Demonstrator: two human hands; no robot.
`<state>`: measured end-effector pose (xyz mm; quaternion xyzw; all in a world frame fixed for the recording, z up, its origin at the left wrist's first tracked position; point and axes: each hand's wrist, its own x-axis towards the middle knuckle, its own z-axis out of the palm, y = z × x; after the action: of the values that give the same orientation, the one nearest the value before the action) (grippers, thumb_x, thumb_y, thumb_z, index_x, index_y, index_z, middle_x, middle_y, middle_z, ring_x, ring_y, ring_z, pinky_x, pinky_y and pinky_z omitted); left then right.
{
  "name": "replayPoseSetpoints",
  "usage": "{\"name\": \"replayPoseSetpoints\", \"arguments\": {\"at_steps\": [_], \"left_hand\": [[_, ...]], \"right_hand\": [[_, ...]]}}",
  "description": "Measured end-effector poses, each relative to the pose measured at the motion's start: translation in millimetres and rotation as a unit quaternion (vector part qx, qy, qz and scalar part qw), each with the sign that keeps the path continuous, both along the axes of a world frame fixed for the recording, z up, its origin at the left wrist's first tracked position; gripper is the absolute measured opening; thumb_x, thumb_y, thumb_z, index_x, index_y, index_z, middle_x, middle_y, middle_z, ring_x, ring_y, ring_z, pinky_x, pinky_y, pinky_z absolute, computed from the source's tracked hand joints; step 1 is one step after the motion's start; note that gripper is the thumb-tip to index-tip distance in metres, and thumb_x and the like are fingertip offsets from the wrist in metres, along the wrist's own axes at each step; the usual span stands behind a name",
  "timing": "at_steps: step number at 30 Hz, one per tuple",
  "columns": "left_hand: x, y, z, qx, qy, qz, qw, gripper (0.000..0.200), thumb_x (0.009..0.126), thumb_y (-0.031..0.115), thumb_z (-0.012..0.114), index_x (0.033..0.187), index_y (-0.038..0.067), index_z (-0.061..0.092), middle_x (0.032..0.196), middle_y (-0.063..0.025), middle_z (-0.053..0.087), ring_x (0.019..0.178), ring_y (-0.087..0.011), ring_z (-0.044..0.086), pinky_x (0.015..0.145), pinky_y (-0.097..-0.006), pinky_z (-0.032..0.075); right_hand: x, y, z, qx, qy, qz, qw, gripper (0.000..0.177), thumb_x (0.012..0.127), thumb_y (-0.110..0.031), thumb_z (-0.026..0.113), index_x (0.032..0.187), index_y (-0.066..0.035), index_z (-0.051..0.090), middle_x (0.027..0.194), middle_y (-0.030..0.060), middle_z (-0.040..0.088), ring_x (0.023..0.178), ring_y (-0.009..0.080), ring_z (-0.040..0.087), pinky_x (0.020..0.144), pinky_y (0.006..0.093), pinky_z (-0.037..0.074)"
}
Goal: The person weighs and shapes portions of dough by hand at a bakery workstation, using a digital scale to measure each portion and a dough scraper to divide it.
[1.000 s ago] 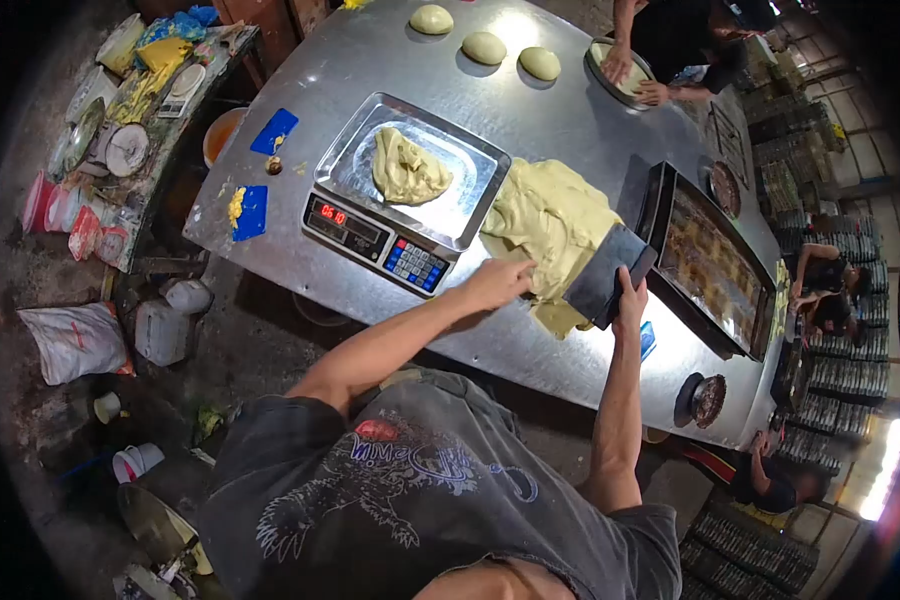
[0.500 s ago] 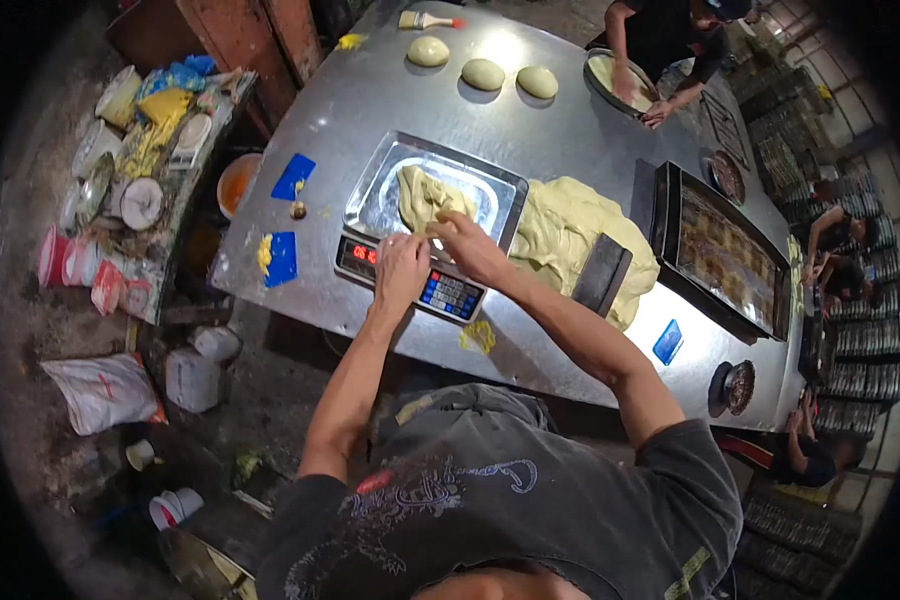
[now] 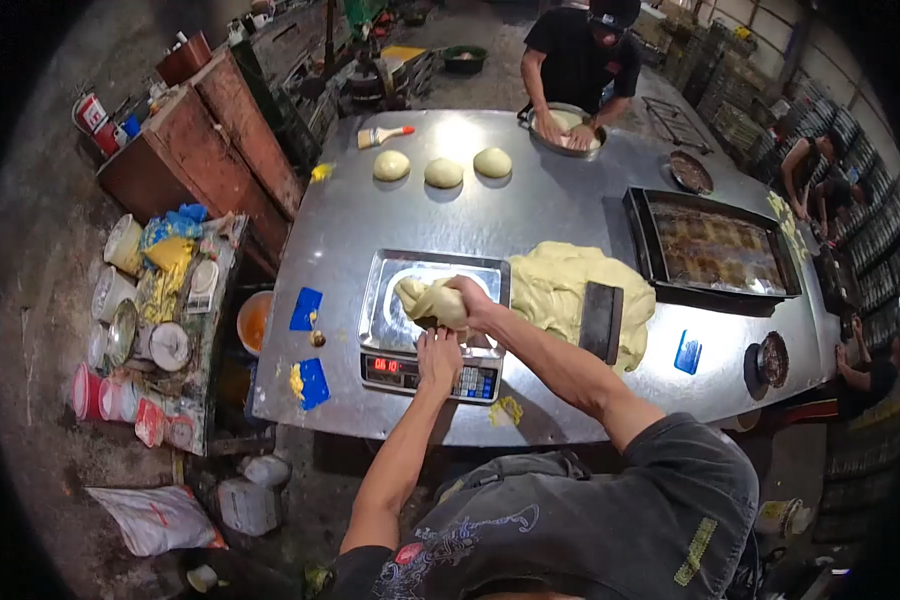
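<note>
A digital scale (image 3: 410, 372) with a steel pan (image 3: 388, 300) stands on the metal table (image 3: 530, 200). My right hand (image 3: 467, 296) grips a lump of yellow dough (image 3: 425, 300) and holds it over the pan. My left hand (image 3: 438, 358) is under the lump at the pan's front edge, fingers touching the dough. A large mass of dough (image 3: 560, 285) lies to the right of the scale, with a dark scraper (image 3: 601, 320) resting on it.
Three dough balls (image 3: 442, 170) and a brush (image 3: 382, 135) lie at the far side. Another person (image 3: 575, 60) kneads in a round pan (image 3: 570, 128). A baking tray (image 3: 710, 250), blue scrapers (image 3: 306, 308) and small tins (image 3: 772, 360) are on the table. Cluttered shelf at left.
Both hands left the big dough mass and scraper, went to the scale pan, and gathered the spread dough into a lump now lifted by my right hand. The camera view shifted back.
</note>
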<state>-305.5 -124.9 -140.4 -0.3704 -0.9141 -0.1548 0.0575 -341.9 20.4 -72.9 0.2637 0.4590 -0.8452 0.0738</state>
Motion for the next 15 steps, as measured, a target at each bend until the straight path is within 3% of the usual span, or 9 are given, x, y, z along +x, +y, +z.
{"name": "replayPoseSetpoints", "arguments": {"at_steps": [2, 5, 6, 7, 9, 11, 12, 13, 15], "left_hand": [[-11, 6, 1, -0.025, 0.022, -0.006, 0.999, 0.038, 0.089, 0.020, 0.058, 0.123, 0.004, 0.063, 0.118, -0.0165, 0.062, 0.112, -0.0370, 0.059, 0.094, -0.0492, 0.044], [-25, 10, 21, 0.015, -0.073, -0.013, 0.997, 0.043, 0.086, 0.023, 0.063, 0.125, 0.004, 0.060, 0.111, -0.0199, 0.064, 0.105, -0.0405, 0.061, 0.087, -0.0502, 0.047], [-41, 11, -11, 0.147, -0.104, -0.003, 0.984, 0.043, 0.085, 0.030, 0.066, 0.119, 0.004, 0.063, 0.104, -0.0219, 0.066, 0.096, -0.0444, 0.062, 0.082, -0.0510, 0.049], [-39, 4, 12, 0.212, -0.115, -0.061, 0.969, 0.041, 0.083, 0.034, 0.069, 0.110, 0.003, 0.065, 0.098, -0.0219, 0.067, 0.095, -0.0444, 0.062, 0.083, -0.0517, 0.049], [-68, 12, -4, 0.095, -0.215, 0.031, 0.972, 0.039, 0.087, 0.032, 0.066, 0.113, 0.004, 0.068, 0.101, -0.0224, 0.069, 0.097, -0.0423, 0.064, 0.087, -0.0482, 0.050], [-76, 9, 31, 0.054, -0.258, -0.114, 0.958, 0.044, 0.093, 0.030, 0.061, 0.131, 0.007, 0.062, 0.106, -0.0236, 0.069, 0.101, -0.0350, 0.067, 0.089, -0.0436, 0.052], [-66, 18, 53, 0.098, -0.404, -0.080, 0.906, 0.051, 0.098, 0.032, 0.058, 0.142, 0.006, 0.054, 0.121, -0.0190, 0.067, 0.107, -0.0267, 0.065, 0.094, -0.0374, 0.051], [-43, 33, 65, 0.241, -0.465, -0.079, 0.848, 0.054, 0.098, 0.035, 0.059, 0.142, 0.005, 0.052, 0.126, -0.0169, 0.065, 0.110, -0.0245, 0.063, 0.096, -0.0359, 0.049], [19, 67, 78, 0.500, -0.549, -0.068, 0.667, 0.060, 0.098, 0.039, 0.060, 0.144, 0.002, 0.049, 0.135, -0.0128, 0.060, 0.117, -0.0200, 0.060, 0.099, -0.0328, 0.047]], "right_hand": [[16, 21, 35, -0.175, 0.007, -0.038, 0.984, 0.045, 0.086, -0.029, 0.049, 0.118, 0.002, 0.058, 0.119, 0.0210, 0.062, 0.104, 0.0357, 0.064, 0.096, 0.0553, 0.050], [38, 40, 72, -0.258, 0.105, -0.040, 0.960, 0.038, 0.088, -0.024, 0.046, 0.112, 0.002, 0.060, 0.110, 0.0182, 0.066, 0.100, 0.0313, 0.066, 0.093, 0.0466, 0.053], [49, 45, 85, -0.219, 0.125, -0.047, 0.966, 0.035, 0.089, -0.024, 0.047, 0.111, 0.001, 0.060, 0.107, 0.0166, 0.066, 0.097, 0.0297, 0.066, 0.092, 0.0444, 0.054], [67, 44, 124, -0.178, 0.145, -0.055, 0.972, 0.033, 0.090, -0.023, 0.047, 0.110, -0.001, 0.060, 0.104, 0.0150, 0.066, 0.095, 0.0281, 0.066, 0.090, 0.0423, 0.055], [106, 46, 194, -0.062, 0.215, -0.064, 0.973, 0.020, 0.092, -0.020, 0.051, 0.105, -0.006, 0.059, 0.092, 0.0083, 0.063, 0.085, 0.0197, 0.064, 0.081, 0.0347, 0.054], [141, 67, 230, 0.204, 0.280, 0.010, 0.938, 0.016, 0.093, -0.019, 0.050, 0.103, -0.007, 0.055, 0.090, 0.0067, 0.060, 0.081, 0.0152, 0.059, 0.074, 0.0325, 0.051], [153, 71, 235, 0.299, 0.284, 0.016, 0.911, 0.017, 0.094, -0.019, 0.050, 0.104, -0.006, 0.054, 0.089, 0.0072, 0.059, 0.081, 0.0145, 0.058, 0.072, 0.0316, 0.050], [164, 71, 237, 0.392, 0.286, 0.027, 0.874, 0.018, 0.095, -0.019, 0.049, 0.105, -0.004, 0.052, 0.088, 0.0077, 0.059, 0.081, 0.0138, 0.057, 0.069, 0.0307, 0.049], [186, 55, 235, 0.386, 0.137, 0.137, 0.902, 0.033, 0.093, -0.025, 0.051, 0.118, -0.004, 0.045, 0.084, 0.0154, 0.062, 0.074, 0.0253, 0.064, 0.066, 0.0384, 0.053]]}}
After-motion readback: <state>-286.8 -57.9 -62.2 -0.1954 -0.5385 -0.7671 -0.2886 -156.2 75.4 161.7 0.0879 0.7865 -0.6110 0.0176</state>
